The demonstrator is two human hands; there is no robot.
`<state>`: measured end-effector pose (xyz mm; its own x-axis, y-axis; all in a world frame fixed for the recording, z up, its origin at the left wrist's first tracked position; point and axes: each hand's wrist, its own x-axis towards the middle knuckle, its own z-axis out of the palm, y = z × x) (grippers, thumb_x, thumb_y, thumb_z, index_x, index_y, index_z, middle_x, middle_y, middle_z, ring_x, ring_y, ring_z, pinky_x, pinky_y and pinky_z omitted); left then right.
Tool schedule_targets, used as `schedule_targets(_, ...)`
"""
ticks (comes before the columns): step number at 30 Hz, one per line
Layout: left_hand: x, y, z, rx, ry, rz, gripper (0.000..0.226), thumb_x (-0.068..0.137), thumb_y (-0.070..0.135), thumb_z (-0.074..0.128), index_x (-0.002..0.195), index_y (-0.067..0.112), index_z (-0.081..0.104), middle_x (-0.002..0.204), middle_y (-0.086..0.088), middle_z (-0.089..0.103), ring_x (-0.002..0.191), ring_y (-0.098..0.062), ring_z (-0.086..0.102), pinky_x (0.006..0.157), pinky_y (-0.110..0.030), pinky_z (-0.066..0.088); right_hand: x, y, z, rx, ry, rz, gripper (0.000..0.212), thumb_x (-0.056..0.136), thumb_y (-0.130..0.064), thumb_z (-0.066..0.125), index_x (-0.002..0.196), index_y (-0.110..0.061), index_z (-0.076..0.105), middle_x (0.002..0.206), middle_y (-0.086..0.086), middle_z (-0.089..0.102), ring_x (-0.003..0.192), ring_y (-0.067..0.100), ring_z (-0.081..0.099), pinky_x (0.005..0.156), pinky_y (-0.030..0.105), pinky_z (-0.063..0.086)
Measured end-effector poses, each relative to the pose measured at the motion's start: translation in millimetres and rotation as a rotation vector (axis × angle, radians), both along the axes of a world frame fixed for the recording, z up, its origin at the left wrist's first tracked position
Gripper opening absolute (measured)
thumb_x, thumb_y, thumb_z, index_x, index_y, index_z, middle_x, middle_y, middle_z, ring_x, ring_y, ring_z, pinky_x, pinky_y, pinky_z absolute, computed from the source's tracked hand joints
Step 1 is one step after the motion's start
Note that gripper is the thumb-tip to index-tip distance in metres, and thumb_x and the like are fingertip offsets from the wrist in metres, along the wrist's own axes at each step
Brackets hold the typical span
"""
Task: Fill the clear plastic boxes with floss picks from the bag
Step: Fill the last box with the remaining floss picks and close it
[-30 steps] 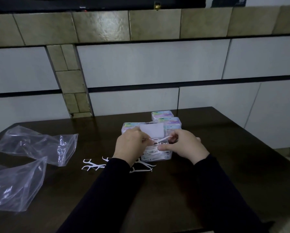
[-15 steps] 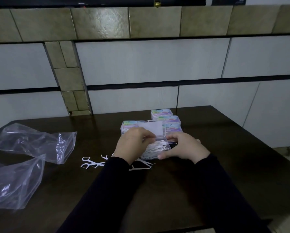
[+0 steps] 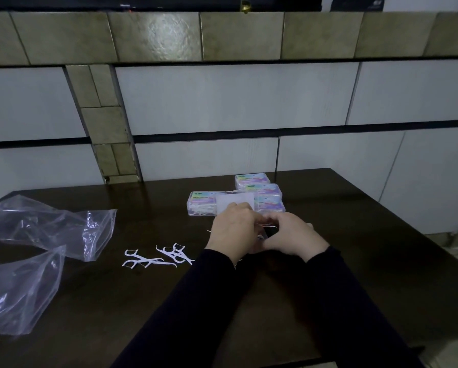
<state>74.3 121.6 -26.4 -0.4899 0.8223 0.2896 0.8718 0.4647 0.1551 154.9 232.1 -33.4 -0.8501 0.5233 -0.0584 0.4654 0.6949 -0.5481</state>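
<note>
White floss picks [image 3: 153, 258] on dark brown table [image 3: 381, 261]; clear bags [image 3: 50, 229]; boxes [image 3: 251, 179] with pastel labels; black sleeves [image 3: 342, 301]

Open tabletop [image 3: 355, 261] to the right; loose floss picks [image 3: 153, 258] and plastic bags [image 3: 50, 227] crowding the left, stacked boxes [image 3: 259, 187] behind.

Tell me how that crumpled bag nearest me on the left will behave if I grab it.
The bag is thin, clear film, wrinkled and sagging, so it will probably go floppy and fold. It looks empty, so likely very light and apt to slide on the smooth table. Its glossy surface may slip; pinch an edge.
</note>
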Motion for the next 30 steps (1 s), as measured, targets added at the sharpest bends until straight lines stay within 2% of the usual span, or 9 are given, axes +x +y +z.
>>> schedule_targets(2, 0, 1, 0, 0.020, -0.004, -0.001, 0.030, 0.092, 0.031, 0.058, 0.121, 0.035, 0.063, 0.111, 0.001, 0.056, 0.106, -0.019, 0.048, 0.083, -0.033, 0.045, 0, 0, 0, -0.002, -0.004, 0.001, 0.063, 0.065, -0.055, 0.078, 0.122, -0.042, 0.055, 0.125, -0.015, 0.056, 0.121, 0.015, 0.046, 0.099, 0.043, 0.026)
schedule_targets(5, -3, 0, -1, 0.130, -0.034, 0.010, 0.022, 0.093, 0.032, 0.057, 0.113, 0.032, 0.067, 0.106, 0.005, 0.058, 0.101, -0.014, 0.049, 0.080, -0.028, 0.044, 1, 0, 1, 0.015, -0.026, 0.004, 0.061, 0.065, -0.058, 0.077, 0.119, -0.042, 0.055, 0.114, -0.013, 0.058, 0.115, 0.015, 0.048, 0.094, 0.042, 0.028)
schedule_targets(7, -7, -5, -3, 0.248, -0.070, 0.021, 0.017, 0.092, 0.035, 0.059, 0.104, 0.031, 0.069, 0.100, 0.009, 0.060, 0.097, -0.010, 0.051, 0.077, -0.024, 0.042, 1, 0, 2, 0.020, -0.027, 0.007, 0.058, 0.065, -0.058, 0.077, 0.117, -0.042, 0.055, 0.110, -0.016, 0.055, 0.114, 0.013, 0.048, 0.096, 0.043, 0.028)
schedule_targets(9, -12, -12, -3, 0.332, -0.123, 0.014, 0.014, 0.090, 0.036, 0.061, 0.100, 0.029, 0.069, 0.094, 0.012, 0.060, 0.095, -0.006, 0.052, 0.078, -0.022, 0.041, 2, -1, 2, -0.001, -0.014, 0.002, 0.066, 0.062, -0.059, 0.078, 0.121, -0.041, 0.055, 0.111, -0.020, 0.052, 0.115, 0.010, 0.046, 0.097, 0.043, 0.026)
schedule_targets(14, -24, -28, 1, 0.516, -0.254, 0.051, 0.013, 0.089, 0.034, 0.064, 0.097, 0.026, 0.070, 0.091, 0.013, 0.063, 0.094, -0.006, 0.057, 0.087, -0.031, 0.048, 3, -2, 3, -0.014, 0.006, 0.014, 0.066, 0.061, -0.061, 0.079, 0.119, -0.040, 0.054, 0.106, -0.023, 0.052, 0.107, 0.005, 0.046, 0.099, 0.044, 0.023)
schedule_targets(17, -26, -29, -3, 0.382, -0.193, 0.061, 0.014, 0.086, 0.037, 0.067, 0.094, 0.027, 0.073, 0.091, 0.012, 0.065, 0.092, -0.006, 0.057, 0.085, -0.029, 0.048, 3, -3, 2, -0.015, 0.015, 0.017, 0.063, 0.061, -0.061, 0.080, 0.114, -0.041, 0.054, 0.104, -0.024, 0.053, 0.103, 0.004, 0.046, 0.100, 0.044, 0.024)
schedule_targets(20, -24, -28, -5, 0.222, -0.195, 0.044, 0.022, 0.085, 0.038, 0.068, 0.103, 0.028, 0.074, 0.098, 0.010, 0.064, 0.093, -0.005, 0.056, 0.085, -0.023, 0.043, 3, -2, 0, -0.012, 0.026, 0.016, 0.061, 0.060, -0.061, 0.080, 0.112, -0.041, 0.053, 0.102, -0.024, 0.053, 0.099, 0.003, 0.044, 0.098, 0.042, 0.024)
schedule_targets(25, -32, -42, 2, 0.304, -0.200, 0.108, 0.017, 0.089, 0.041, 0.061, 0.101, 0.033, 0.072, 0.101, 0.013, 0.063, 0.094, -0.002, 0.055, 0.085, -0.024, 0.044, 3, -4, -1, -0.011, 0.019, 0.003, 0.068, 0.062, -0.062, 0.078, 0.120, -0.038, 0.053, 0.109, -0.022, 0.055, 0.113, 0.007, 0.049, 0.098, 0.042, 0.024)
schedule_targets(30, -42, -63, 0, 0.201, -0.312, 0.156, 0.012, 0.078, 0.047, 0.071, 0.079, 0.035, 0.072, 0.082, 0.018, 0.065, 0.082, 0.002, 0.060, 0.081, -0.031, 0.054, 3, -4, -2, -0.001, 0.026, -0.015, 0.074, 0.061, -0.063, 0.078, 0.125, -0.037, 0.052, 0.121, -0.019, 0.057, 0.115, 0.007, 0.049, 0.097, 0.041, 0.024)
